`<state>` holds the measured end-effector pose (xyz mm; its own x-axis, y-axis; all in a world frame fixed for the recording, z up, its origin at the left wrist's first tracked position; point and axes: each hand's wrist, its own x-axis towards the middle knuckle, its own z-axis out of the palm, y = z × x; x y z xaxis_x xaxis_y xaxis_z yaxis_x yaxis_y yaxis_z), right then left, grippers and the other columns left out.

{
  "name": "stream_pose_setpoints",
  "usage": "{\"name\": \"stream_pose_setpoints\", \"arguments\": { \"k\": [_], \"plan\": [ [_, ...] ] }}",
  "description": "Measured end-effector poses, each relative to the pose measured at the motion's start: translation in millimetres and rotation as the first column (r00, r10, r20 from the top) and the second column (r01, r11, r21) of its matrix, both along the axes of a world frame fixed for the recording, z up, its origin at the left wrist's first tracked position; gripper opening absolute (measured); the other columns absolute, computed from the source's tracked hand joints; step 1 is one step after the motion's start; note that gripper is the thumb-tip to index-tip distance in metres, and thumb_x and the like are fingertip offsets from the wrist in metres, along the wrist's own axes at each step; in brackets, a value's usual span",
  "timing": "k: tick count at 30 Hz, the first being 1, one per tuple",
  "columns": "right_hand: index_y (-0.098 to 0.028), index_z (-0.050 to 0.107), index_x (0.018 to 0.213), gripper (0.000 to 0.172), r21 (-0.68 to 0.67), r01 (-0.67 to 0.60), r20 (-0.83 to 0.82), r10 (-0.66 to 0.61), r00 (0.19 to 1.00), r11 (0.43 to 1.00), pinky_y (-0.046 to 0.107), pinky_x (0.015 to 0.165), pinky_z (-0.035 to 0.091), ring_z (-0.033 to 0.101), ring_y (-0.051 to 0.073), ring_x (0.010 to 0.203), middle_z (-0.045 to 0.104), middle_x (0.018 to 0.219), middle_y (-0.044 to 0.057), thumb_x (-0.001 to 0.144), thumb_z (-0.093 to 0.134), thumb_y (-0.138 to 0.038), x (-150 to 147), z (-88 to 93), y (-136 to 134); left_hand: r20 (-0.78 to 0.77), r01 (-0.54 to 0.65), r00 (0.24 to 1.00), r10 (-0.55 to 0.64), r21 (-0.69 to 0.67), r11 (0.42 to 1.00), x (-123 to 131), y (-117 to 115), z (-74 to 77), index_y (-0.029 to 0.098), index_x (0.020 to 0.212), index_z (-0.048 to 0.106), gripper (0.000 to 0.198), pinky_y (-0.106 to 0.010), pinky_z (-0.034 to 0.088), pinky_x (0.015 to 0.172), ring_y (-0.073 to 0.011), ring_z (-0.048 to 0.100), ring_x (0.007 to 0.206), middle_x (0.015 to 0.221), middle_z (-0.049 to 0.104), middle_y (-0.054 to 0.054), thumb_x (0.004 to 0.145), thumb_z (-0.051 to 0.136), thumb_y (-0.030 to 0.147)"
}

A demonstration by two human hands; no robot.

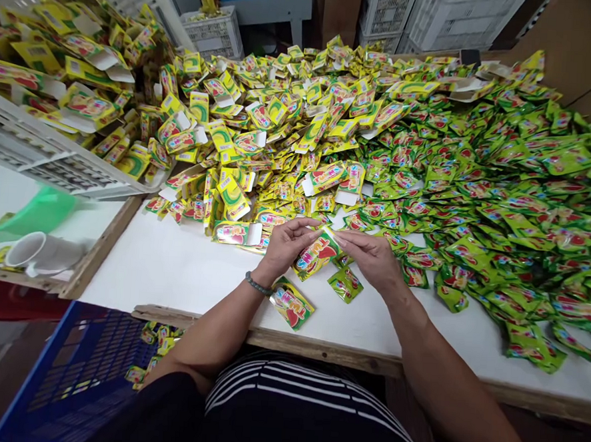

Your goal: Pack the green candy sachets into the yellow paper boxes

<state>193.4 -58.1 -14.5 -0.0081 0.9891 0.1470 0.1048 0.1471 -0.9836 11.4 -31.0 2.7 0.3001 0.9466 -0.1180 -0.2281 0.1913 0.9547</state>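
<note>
A small yellow and green candy box with a red fruit print is between my two hands, tilted above the white table. My left hand, with a beaded bracelet at the wrist, is closed around the box's left side. The fingers of my right hand pinch the box's top end, where a white flap shows in part. Below the hands, a second candy box lies flat near the table edge. A single green sachet lies beside it, under my right hand.
Yellow boxes, many with open flaps, heap across the back and left. Green sachets pile up on the right. A white crate full of boxes stands at left, near a white mug. A blue basket sits below the table edge.
</note>
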Motion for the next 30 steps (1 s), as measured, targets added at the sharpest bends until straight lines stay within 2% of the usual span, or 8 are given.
{"name": "stream_pose_setpoints", "arguments": {
  "k": [3,7,10,14,19,23,26,30],
  "plan": [
    [-0.029,0.078,0.088,0.018,-0.037,0.066,0.023,-0.065,0.998,0.997,0.043,0.087,0.055,0.071,0.024,0.089,0.077,0.093,0.001,0.075,0.07,-0.039,-4,-2.0,-1,-0.072,0.028,0.997,-0.023,0.063,0.998,-2,0,0.3,0.014,0.095,0.07,0.039,-0.022,0.048,0.06,-0.0108,0.063,0.064,0.074,0.071,-0.003,0.066,0.081,0.039],
    [-0.03,0.078,0.084,0.016,-0.068,0.006,-0.002,-0.006,1.0,0.998,0.042,0.086,0.055,0.071,0.024,0.089,0.077,0.091,0.0,0.072,0.073,-0.039,-1,-4.7,2,-0.089,0.05,0.995,-0.042,0.079,0.996,-3,2,-0.1,0.015,0.096,0.071,0.039,-0.021,0.046,0.057,-0.0098,0.061,0.061,0.072,0.069,-0.002,0.067,0.08,0.039],
    [-0.03,0.078,0.084,0.018,-0.048,-0.028,0.012,0.029,1.0,0.998,0.04,0.078,0.057,0.07,0.022,0.084,0.077,0.09,0.001,0.071,0.073,-0.041,2,-5.9,4,-0.091,0.055,0.995,-0.049,0.065,0.996,-5,4,-0.3,0.015,0.097,0.071,0.04,-0.021,0.044,0.053,-0.0092,0.059,0.058,0.07,0.068,-0.001,0.067,0.08,0.04],
    [-0.029,0.077,0.079,0.013,0.011,0.033,0.085,-0.034,0.996,0.999,0.036,0.075,0.055,0.067,0.019,0.078,0.073,0.081,0.001,0.071,0.074,-0.038,2,-9.1,4,-0.123,0.083,0.99,-0.074,0.069,0.994,-6,5,-0.2,0.014,0.098,0.071,0.041,-0.02,0.043,0.052,-0.0088,0.057,0.056,0.067,0.067,-0.002,0.066,0.08,0.039],
    [-0.029,0.077,0.09,0.02,-0.038,-0.046,-0.042,0.045,0.998,0.998,0.037,0.081,0.053,0.064,0.019,0.088,0.072,0.089,0.002,0.076,0.069,-0.041,-1,-9.1,-1,-0.045,-0.007,0.999,0.008,0.01,1.0,-3,5,-0.3,0.014,0.093,0.07,0.042,-0.021,0.046,0.056,-0.0096,0.06,0.059,0.07,0.069,-0.001,0.062,0.083,0.039],
    [-0.029,0.073,0.109,0.03,0.045,-0.014,0.049,0.011,0.999,0.999,0.036,0.085,0.05,0.06,0.018,0.093,0.065,0.095,0.003,0.082,0.064,-0.04,-9,-2.2,-9,-0.02,-0.095,0.995,0.095,-0.002,0.995,-2,6,0.3,0.015,0.096,0.069,0.044,-0.021,0.047,0.058,-0.009,0.06,0.058,0.067,0.068,0.001,0.061,0.083,0.04],
    [-0.027,0.074,0.105,0.027,0.105,0.018,0.104,-0.029,0.994,0.994,0.037,0.086,0.049,0.059,0.019,0.093,0.063,0.094,0.005,0.085,0.061,-0.04,-15,0.7,-11,-0.037,-0.061,0.997,0.06,-0.001,0.998,-4,5,1.4,0.015,0.101,0.068,0.049,-0.019,0.042,0.052,-0.0068,0.057,0.053,0.066,0.067,0.002,0.061,0.083,0.04],
    [-0.029,0.072,0.11,0.031,0.17,0.05,0.145,-0.075,0.987,0.984,0.042,0.1,0.043,0.057,0.022,0.108,0.064,0.11,0.006,0.089,0.055,-0.043,-22,-0.4,-10,-0.058,0.007,0.998,-0.007,-0.009,1.0,-2,4,1.6,0.014,0.107,0.065,0.055,-0.019,0.037,0.047,-0.0055,0.051,0.047,0.063,0.065,0.003,0.063,0.081,0.043]
  ]
}}
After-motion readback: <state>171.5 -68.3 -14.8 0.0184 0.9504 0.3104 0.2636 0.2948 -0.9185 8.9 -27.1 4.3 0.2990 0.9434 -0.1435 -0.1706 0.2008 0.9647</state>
